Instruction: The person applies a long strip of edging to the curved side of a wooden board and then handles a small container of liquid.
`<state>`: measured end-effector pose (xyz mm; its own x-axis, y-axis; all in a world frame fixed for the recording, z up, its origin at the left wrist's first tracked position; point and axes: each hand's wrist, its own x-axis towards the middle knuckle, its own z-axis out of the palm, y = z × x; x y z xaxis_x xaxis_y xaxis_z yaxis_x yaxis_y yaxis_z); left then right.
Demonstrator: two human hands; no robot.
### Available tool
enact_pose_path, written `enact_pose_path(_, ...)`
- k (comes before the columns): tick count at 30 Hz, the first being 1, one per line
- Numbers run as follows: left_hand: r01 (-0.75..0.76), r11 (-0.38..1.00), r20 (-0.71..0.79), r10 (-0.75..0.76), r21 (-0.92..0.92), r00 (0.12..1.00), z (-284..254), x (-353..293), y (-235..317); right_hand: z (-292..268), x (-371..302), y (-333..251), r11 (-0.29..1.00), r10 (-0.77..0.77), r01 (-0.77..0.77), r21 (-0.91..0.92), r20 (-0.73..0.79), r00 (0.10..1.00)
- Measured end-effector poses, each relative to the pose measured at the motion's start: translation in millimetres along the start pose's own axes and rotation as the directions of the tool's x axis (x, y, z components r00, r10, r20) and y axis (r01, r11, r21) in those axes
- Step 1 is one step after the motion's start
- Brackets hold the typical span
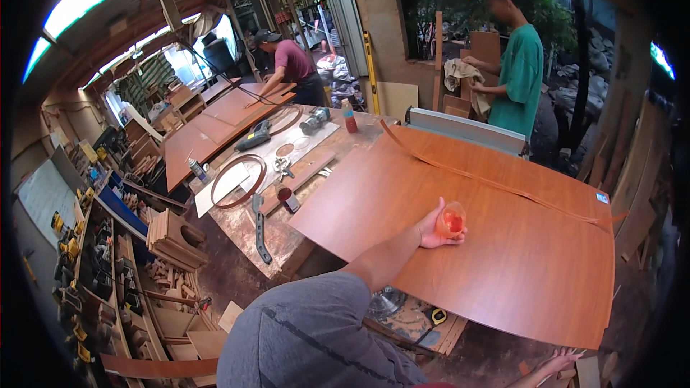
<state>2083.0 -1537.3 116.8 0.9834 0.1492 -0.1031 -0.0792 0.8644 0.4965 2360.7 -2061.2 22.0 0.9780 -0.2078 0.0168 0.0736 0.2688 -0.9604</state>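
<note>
My left hand (430, 232) is closed round a clear plastic cup (452, 221) with orange-red liquid inside, above a large brown wood-grain panel (431, 273). A long, thin brown edging strip (489, 185) runs across the panel's far part and over its right edge. Low at the right, below the panel's near corner, my right hand (555, 365) reaches toward wood offcuts (588, 372). Its fingers look stretched out and apart; whether they touch a pale thin piece there is hard to make out.
A table saw fence (466, 131) stands behind the panel. The workbench (248, 241) carries a heat gun (255, 136), coiled edging (239, 182) and a red jar (287, 199). A tape measure (437, 316) lies below the panel. Two people work beyond; one handles a cloth (460, 75).
</note>
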Motion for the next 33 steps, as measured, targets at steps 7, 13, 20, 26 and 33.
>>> enact_pose_path(7, -0.016, 1.0, -0.013, 0.016, -0.021, 1.0, -0.9, -2.5, -0.5, 17.2, -6.2, 2.1, 1.0, -0.009, 0.009, -0.003, 0.027, 1.0)
enact_pose_path(13, -0.031, 0.999, -0.028, 0.03, -0.022, 0.999, 1.6, -4.5, -1.6, 23.2, -7.2, 5.4, 1.0, -0.017, 0.018, -0.02, 0.037, 0.999)
enact_pose_path(20, -0.048, 0.999, 0.008, 0.048, -0.013, 0.999, -3.0, -4.4, -4.3, 24.9, -9.1, 6.9, 1.0, -0.022, 0.023, -0.011, 0.049, 0.999)
enact_pose_path(26, -0.032, 0.999, -0.009, 0.032, -0.009, 0.999, -2.2, -4.0, -3.6, 27.3, -20.9, 5.0, 1.0, -0.006, 0.008, -0.019, 0.07, 0.998)
enact_pose_path(33, -0.028, 1.0, 0.027, 0.028, 0.014, 0.999, -6.7, -2.3, -1.9, 17.7, -57.4, 1.5, 0.994, 0.099, -0.09, -0.062, 0.159, 0.982)
